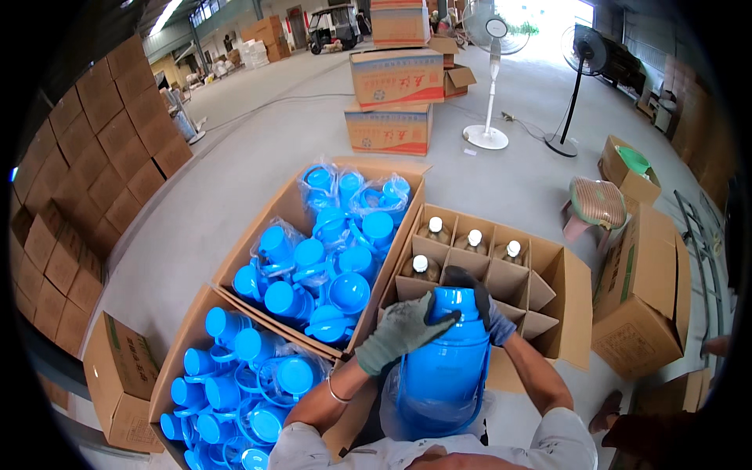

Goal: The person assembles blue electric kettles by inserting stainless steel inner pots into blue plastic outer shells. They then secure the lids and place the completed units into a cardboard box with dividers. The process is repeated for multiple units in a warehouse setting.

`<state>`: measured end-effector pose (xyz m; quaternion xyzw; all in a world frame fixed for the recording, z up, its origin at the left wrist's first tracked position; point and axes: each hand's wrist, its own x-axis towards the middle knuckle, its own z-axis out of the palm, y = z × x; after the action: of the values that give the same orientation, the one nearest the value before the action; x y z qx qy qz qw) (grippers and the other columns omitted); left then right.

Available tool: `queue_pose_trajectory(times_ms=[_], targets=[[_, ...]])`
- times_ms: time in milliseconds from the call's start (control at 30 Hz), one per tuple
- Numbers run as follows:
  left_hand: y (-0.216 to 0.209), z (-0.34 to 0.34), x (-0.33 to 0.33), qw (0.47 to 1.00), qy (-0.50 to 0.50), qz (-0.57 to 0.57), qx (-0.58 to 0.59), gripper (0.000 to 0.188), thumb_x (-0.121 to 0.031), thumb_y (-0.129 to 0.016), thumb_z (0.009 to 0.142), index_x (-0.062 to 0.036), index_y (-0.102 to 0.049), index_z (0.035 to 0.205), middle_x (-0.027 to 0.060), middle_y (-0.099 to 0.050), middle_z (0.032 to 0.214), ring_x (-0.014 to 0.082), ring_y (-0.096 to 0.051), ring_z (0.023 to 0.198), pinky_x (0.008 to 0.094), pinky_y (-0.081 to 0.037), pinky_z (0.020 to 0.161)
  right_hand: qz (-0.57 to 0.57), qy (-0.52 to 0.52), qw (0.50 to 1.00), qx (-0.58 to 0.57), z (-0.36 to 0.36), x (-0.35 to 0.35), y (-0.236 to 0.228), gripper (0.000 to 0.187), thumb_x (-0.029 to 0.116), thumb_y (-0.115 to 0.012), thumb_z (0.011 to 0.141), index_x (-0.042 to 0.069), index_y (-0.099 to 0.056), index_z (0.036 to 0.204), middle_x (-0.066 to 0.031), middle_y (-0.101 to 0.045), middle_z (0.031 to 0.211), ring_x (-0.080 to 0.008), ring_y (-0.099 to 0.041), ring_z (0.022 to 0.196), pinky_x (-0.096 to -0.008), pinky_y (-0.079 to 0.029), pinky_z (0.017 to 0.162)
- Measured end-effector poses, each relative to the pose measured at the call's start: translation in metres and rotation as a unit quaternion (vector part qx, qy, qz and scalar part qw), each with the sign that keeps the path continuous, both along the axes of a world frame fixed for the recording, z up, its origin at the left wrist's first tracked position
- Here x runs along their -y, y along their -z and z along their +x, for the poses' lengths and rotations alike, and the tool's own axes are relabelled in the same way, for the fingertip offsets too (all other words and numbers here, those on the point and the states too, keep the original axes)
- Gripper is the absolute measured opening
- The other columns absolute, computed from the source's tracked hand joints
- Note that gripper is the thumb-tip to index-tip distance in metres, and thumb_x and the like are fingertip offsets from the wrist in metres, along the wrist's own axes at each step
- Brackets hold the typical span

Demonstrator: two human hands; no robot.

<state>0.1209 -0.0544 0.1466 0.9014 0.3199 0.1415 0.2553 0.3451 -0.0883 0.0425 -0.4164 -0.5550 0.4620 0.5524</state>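
Observation:
A large blue thermos jug with a narrower top and a carrying handle stands in front of my body, its lower part wrapped in clear plastic. My left hand, in a grey-green glove, is closed round the left side of its neck. From the right, my right hand in a dark glove grips the narrow top. Just beyond, a divided carton holds several bottle-shaped pieces with white caps; other compartments show bare cardboard. On the left, two cartons are filled with blue cup-shaped parts with handles, some in clear plastic.
Closed cartons are stacked ahead, near a white fan and a black fan. A stool and a tall carton stand at right. Stacked boxes line the left. A person's foot shows at lower right.

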Motion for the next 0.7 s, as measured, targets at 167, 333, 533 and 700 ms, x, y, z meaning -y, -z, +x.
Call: queue_pose_trajectory(times_ms=[167, 333, 533, 700], targets=[[0.082, -0.025, -0.047, 0.966, -0.001, 0.048, 0.254, 0.037, -0.031, -0.057, 0.089, -0.0003, -0.057, 0.109, 0.0139, -0.065, 0.093, 0.0291, -0.064, 0.086, 0.038, -0.05, 0.073, 0.105, 0.154, 0.936, 0.298, -0.019, -0.003, -0.02, 0.048, 0.019, -0.062, 0.087, 0.001, -0.044, 0.128, -0.0144, -0.05, 0.121, -0.0238, -0.05, 0.113, -0.0332, -0.042, 0.096], [0.014, 0.004, -0.002, 0.997, 0.0, -0.017, 0.08, 0.048, -0.04, -0.056, 0.088, 0.0015, -0.054, 0.113, 0.0152, -0.065, 0.092, 0.0293, -0.064, 0.085, 0.0389, -0.05, 0.072, -0.057, 0.03, 0.968, -0.242, -0.002, -0.019, 0.014, 0.046, 0.017, -0.06, 0.087, -0.001, -0.046, 0.127, -0.0107, -0.047, 0.129, -0.0235, -0.048, 0.116, -0.0327, -0.04, 0.099], [0.033, -0.032, -0.031, 0.946, -0.11, -0.162, 0.258, 0.044, -0.028, -0.061, 0.085, 0.001, -0.053, 0.117, 0.0203, -0.063, 0.103, 0.0289, -0.063, 0.095, 0.037, -0.05, 0.078, 0.041, 0.125, 0.956, 0.261, -0.022, -0.003, -0.032, 0.049, 0.021, -0.056, 0.089, 0.0, -0.041, 0.131, -0.015, -0.046, 0.129, -0.0254, -0.047, 0.118, -0.0341, -0.038, 0.1], [0.004, -0.006, -0.002, 0.99, -0.021, -0.127, 0.065, 0.055, -0.043, -0.059, 0.085, 0.0, -0.052, 0.119, 0.0208, -0.062, 0.105, 0.031, -0.061, 0.1, 0.0374, -0.049, 0.08, -0.03, -0.013, 0.993, -0.115, -0.024, -0.011, -0.016, 0.05, 0.017, -0.056, 0.091, 0.003, -0.039, 0.135, -0.0124, -0.044, 0.134, -0.0226, -0.046, 0.12, -0.0332, -0.038, 0.102]])
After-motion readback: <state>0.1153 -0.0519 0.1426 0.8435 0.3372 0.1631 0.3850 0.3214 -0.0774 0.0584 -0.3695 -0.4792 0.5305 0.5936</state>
